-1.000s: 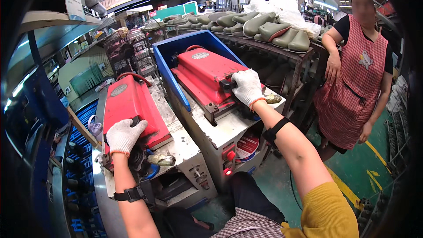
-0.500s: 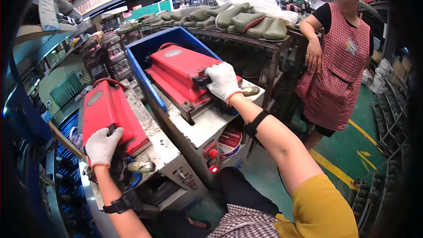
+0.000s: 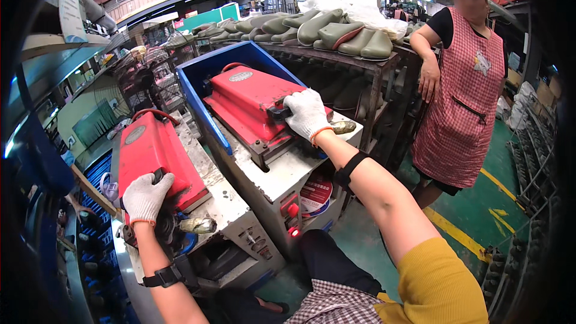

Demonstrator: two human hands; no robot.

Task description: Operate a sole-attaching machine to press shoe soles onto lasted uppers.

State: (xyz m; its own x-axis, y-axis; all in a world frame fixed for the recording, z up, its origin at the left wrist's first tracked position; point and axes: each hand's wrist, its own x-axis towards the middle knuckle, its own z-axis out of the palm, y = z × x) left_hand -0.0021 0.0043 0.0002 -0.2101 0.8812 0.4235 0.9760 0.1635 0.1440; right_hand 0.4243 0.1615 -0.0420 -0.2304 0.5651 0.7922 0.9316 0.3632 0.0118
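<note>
Two red metal machine covers stand side by side on white, stained machine bodies. My left hand (image 3: pixel 147 197), in a white knit glove, is closed round the black handle (image 3: pixel 158 175) at the near end of the left red cover (image 3: pixel 144 149). Farther right, my gloved right hand (image 3: pixel 307 111) grips the black handle (image 3: pixel 276 113) of the right red cover (image 3: pixel 252 91). Fingers partly hide both handles. Just below each hand, a worn, pale knob end juts out: the left knob (image 3: pixel 198 225) and the right knob (image 3: pixel 344 126).
A blue guard (image 3: pixel 207 121) surrounds the right cover. Green rubber boots (image 3: pixel 327 29) lie piled on a dark rack (image 3: pixel 371 63) behind. At the right stands a person in a red checked apron (image 3: pixel 456 90). A red light (image 3: pixel 293 232) glows on the right machine's front.
The whole view has shifted slightly, so the scene sits a little lower and farther right. Both hands stay on the same handles, and the covers look unmoved.
</note>
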